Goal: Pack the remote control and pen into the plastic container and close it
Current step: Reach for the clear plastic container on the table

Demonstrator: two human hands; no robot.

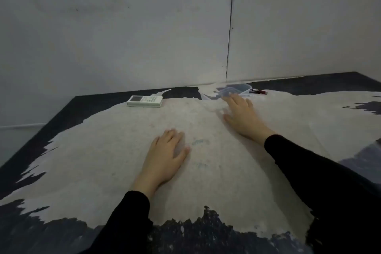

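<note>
A white remote control [145, 101] lies flat at the far left of the table. A clear plastic container [241, 87] stands at the far edge near the wall, with its clear lid [228, 91] lying loose, leaning at its left side. A red-capped pen [260, 91] lies just right of the container. My right hand [241, 114] stretches forward, fingers spread, fingertips at the lid; I cannot tell whether they touch it. My left hand [165, 156] rests flat and empty on the table's middle.
The table [92, 161] is dark with a large worn pale patch. A grey wall [144, 27] rises right behind the far edge. The table's left edge drops off near the remote. Black sleeves cover both forearms.
</note>
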